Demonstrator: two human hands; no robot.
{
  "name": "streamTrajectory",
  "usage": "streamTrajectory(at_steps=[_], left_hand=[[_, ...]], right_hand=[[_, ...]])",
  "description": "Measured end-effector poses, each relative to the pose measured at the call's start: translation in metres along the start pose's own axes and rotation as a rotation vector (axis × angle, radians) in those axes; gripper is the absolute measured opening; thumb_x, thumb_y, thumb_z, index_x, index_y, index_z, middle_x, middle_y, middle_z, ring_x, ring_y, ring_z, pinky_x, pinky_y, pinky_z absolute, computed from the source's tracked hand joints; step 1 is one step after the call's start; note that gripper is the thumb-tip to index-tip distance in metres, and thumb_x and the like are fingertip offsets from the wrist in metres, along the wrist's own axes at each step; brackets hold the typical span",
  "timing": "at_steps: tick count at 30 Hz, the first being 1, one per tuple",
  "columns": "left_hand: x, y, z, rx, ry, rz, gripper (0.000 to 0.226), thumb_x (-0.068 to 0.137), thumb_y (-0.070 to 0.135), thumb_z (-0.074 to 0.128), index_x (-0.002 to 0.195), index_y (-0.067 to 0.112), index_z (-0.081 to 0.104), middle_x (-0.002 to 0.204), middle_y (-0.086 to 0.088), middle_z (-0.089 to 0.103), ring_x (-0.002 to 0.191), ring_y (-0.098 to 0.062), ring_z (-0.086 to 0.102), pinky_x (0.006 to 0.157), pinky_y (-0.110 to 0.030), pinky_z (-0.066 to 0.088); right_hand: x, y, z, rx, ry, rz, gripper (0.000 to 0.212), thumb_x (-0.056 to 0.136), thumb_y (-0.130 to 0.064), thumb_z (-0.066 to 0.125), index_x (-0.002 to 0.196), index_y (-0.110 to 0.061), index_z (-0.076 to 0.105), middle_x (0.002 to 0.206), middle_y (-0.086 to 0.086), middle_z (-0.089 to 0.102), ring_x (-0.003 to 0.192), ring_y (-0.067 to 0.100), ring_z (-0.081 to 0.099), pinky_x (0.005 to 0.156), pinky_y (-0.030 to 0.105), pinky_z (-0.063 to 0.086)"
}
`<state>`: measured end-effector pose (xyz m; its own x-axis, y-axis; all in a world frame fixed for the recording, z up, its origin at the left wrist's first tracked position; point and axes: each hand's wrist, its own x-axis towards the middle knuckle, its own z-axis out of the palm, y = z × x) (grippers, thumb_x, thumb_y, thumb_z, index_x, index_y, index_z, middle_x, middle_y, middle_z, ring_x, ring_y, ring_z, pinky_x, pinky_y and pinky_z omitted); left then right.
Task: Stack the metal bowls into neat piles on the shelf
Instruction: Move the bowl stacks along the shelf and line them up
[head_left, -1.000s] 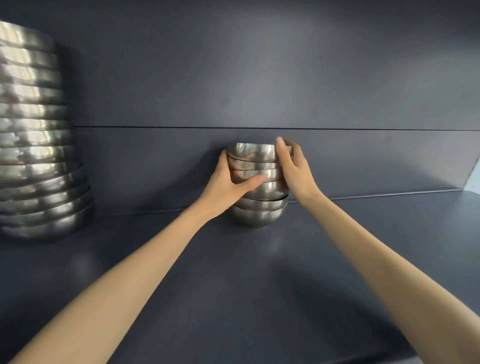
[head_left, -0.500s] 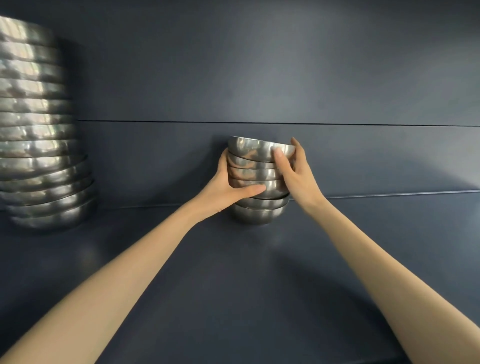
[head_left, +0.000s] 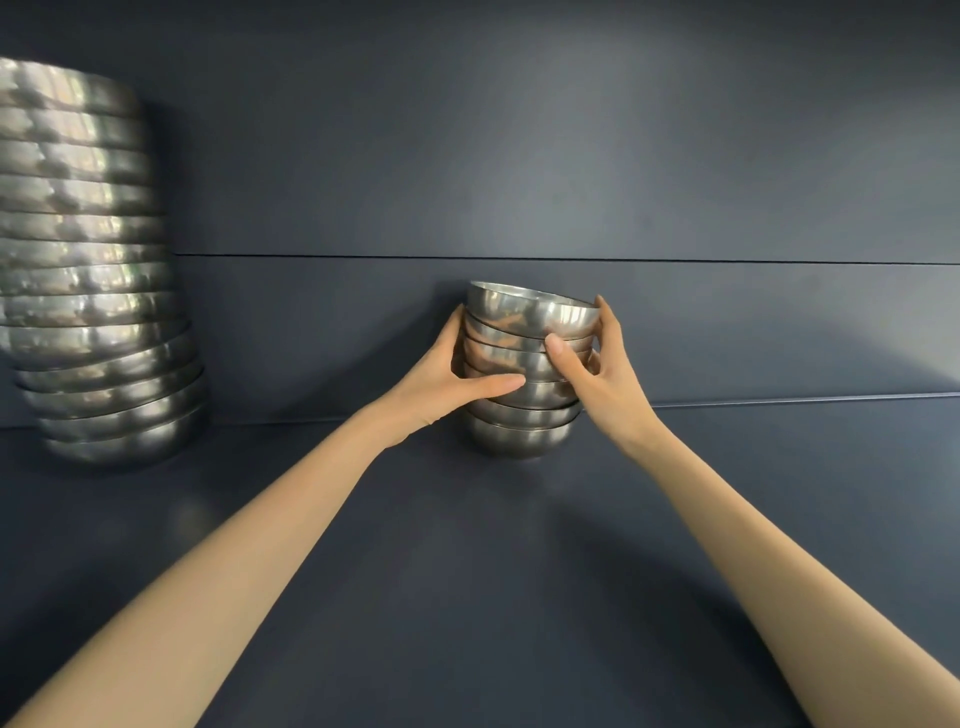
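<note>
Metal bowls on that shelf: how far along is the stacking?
Done: the tall pile stands on the shelf at the left, though it leans. In hand: the left grip and right grip hold the small pile, whose top bowl sits tilted. Left: seat that bowl level and straighten both piles.

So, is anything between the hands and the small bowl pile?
Nothing visible. The left hand and right hand grip the small pile at its sides; the tall pile stands apart, far left on the shelf.
</note>
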<state>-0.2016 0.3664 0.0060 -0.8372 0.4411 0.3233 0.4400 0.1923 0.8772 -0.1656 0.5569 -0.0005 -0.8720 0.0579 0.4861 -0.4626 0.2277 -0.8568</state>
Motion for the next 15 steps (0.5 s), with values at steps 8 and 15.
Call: streamTrajectory(at_steps=[8,15], left_hand=[[-0.0009,0.0007,0.0042,-0.041,0.064,0.006,0.067,0.073,0.027,0.079,0.126,0.041,0.04,0.121,0.021,0.06,0.113,0.007,0.056,0.097,-0.018,0.044],[-0.0023,-0.0009,0.0044,-0.072,0.081,0.025,0.066,0.08,0.016,0.075,0.13,0.037,0.038,0.12,0.024,0.057,0.11,0.012,0.055,0.091,-0.011,0.045]], right_hand=[[-0.0021,0.0051,-0.0023,0.039,0.004,-0.02,0.049,0.076,-0.042,0.067,0.119,-0.034,0.044,0.109,-0.022,0.062,0.099,-0.012,0.06,0.081,0.01,0.047],[0.0005,0.005,-0.0016,0.059,0.028,-0.022,0.037,0.086,-0.032,0.067,0.117,-0.03,0.048,0.106,-0.019,0.063,0.092,-0.013,0.061,0.077,0.008,0.047]])
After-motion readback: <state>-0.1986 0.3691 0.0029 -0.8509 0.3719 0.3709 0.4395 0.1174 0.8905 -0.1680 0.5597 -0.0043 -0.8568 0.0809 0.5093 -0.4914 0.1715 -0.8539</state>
